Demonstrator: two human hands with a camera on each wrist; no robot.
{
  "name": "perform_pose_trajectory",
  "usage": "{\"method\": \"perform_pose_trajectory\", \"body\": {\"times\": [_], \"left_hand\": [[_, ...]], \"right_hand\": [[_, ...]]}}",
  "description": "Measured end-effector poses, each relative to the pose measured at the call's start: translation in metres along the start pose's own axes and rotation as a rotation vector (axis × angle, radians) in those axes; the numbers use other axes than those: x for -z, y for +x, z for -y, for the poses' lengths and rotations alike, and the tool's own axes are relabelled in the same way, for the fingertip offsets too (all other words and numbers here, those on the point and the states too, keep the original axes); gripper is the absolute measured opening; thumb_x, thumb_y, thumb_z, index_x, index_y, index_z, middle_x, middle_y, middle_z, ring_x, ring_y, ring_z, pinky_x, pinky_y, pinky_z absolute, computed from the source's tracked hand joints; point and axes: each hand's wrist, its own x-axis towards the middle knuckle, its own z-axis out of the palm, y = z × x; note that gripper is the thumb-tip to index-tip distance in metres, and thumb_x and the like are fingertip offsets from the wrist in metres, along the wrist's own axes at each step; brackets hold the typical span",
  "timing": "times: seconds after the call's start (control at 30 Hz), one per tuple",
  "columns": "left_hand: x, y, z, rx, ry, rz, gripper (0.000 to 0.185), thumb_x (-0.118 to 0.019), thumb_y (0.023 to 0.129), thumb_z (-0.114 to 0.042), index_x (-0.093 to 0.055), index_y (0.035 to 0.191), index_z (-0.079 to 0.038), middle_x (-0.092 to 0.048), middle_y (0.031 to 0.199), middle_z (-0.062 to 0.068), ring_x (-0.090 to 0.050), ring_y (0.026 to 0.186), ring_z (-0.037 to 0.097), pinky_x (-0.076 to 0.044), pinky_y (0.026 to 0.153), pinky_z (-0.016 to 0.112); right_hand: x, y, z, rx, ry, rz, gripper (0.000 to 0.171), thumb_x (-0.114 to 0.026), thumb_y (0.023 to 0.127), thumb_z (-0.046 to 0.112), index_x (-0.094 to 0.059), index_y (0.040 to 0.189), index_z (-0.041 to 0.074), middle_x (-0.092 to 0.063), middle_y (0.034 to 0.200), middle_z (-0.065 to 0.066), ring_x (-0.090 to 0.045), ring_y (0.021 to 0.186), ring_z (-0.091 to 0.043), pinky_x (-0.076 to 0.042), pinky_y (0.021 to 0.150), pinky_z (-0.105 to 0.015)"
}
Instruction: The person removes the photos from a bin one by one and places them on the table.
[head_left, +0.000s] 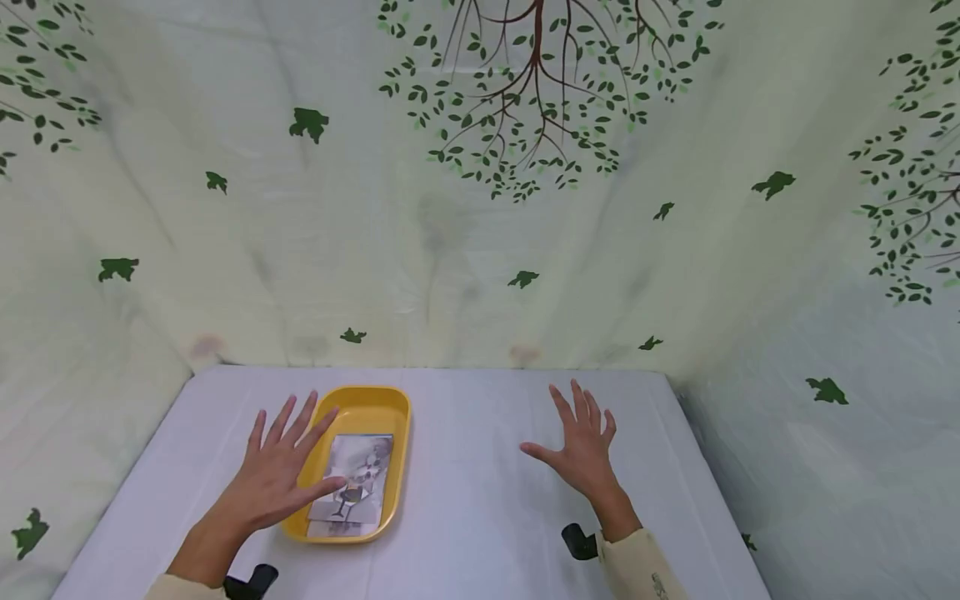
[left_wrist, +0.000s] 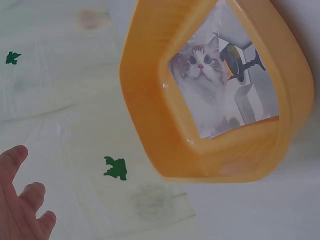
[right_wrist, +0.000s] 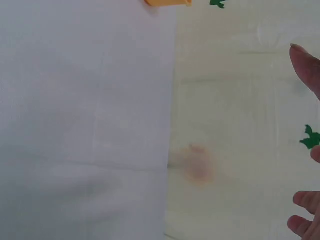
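A yellow plastic tray (head_left: 402, 467) sits on the white-covered table, left of its middle. Inside lies a flat printed packet (head_left: 360, 471), and the left wrist view shows a picture of a cat beside a bowl on a stand on that packet (left_wrist: 202, 85). My left hand (head_left: 277, 479) is spread over the tray's left side in the head view, its fingers straight and holding nothing. Over the right part of the table my right hand (head_left: 585, 450) hovers with spread fingers and nothing in its grasp. In the right wrist view only its thumb and some fingertips show.
The table (head_left: 480, 500) is covered in a white cloth. Behind and beside it hangs a pale curtain (head_left: 450, 250) with green leaf and branch prints. A black wrist camera (head_left: 579, 542) is strapped on the right arm, another (head_left: 255, 583) on the left.
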Motion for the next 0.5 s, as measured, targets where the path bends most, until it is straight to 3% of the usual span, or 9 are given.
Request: {"method": "perform_pose_trajectory", "body": {"times": [0.27,0.5], "left_hand": [[-0.002,-0.005,0.0,-0.003,0.002,0.033,0.089,-0.061,0.079,-0.064,-0.03,0.152,-0.023,-0.02,0.159,0.013,-0.012,0.144,0.039,0.013,0.114,0.051],[-0.009,-0.014,0.003,0.01,0.004,0.041,0.089,-0.063,0.078,-0.063,-0.031,0.151,-0.023,-0.021,0.158,0.014,-0.018,0.14,0.041,0.017,0.113,0.047]], "right_hand": [[-0.018,0.015,0.02,0.103,0.147,-0.002,0.094,-0.08,0.072,0.049,-0.037,0.148,0.012,-0.028,0.154,-0.016,-0.025,0.139,-0.039,-0.02,0.101,-0.066],[-0.043,0.027,0.044,0.17,0.234,0.058,0.083,-0.077,0.078,0.044,-0.042,0.145,0.011,-0.039,0.149,-0.013,-0.034,0.136,-0.035,-0.026,0.103,-0.063]]}}
